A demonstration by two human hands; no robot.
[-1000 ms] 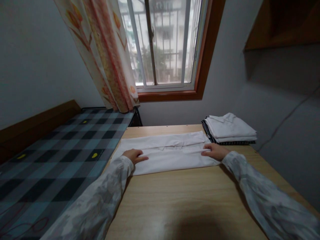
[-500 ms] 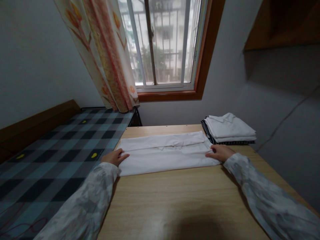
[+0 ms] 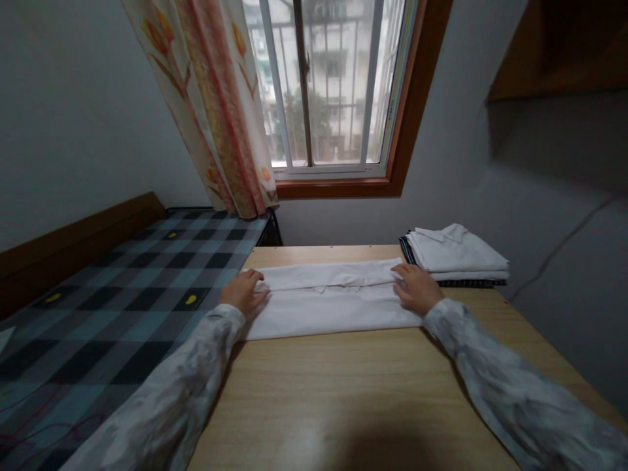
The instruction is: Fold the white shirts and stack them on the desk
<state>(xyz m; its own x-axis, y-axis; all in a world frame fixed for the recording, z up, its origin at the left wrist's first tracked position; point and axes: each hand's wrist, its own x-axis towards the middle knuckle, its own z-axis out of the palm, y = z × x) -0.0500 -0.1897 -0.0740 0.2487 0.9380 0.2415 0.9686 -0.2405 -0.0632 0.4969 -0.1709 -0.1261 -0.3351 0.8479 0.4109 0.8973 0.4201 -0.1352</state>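
Observation:
A white shirt (image 3: 333, 311) lies folded into a long flat strip across the wooden table, with small pointed tips like a collar showing along its middle seam. My left hand (image 3: 244, 292) rests at the strip's left end, thumb and fingers apart on the cloth. At the right end, my right hand (image 3: 416, 289) touches the shirt with its fingers spread. Neither hand appears to grip the fabric. Each hand covers part of the end it rests on.
Beyond my right hand sits a stack of folded white clothes (image 3: 458, 252) over dark striped cloth. A checked bed (image 3: 161, 288) adjoins the table (image 3: 314, 392) on the left. A curtain (image 3: 220, 131) hangs by the window, and a wooden cabinet (image 3: 564, 59) juts out at upper right.
Both hands have moved toward the shirt's far edge and slightly inward, their fingers loosening from the ends. The shirt keeps its strip shape. The view has shifted slightly.

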